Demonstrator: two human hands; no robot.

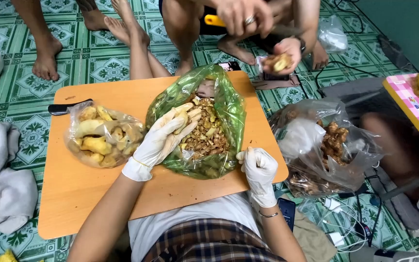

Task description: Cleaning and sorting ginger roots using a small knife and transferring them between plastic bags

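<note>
Our lap sits under the orange board (73, 194). On it, green bag (219, 121) of peelings; left hand (158, 140) cups a peeled ginger piece (183, 116) over it; right hand (259, 167) fisted at its edge, contents unclear.

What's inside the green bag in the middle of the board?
The green bag holds a heap of brown ginger peelings with a few pale bits. The gloved left hand lies over part of the heap, so what is under it, and deeper down, is hidden.
</note>
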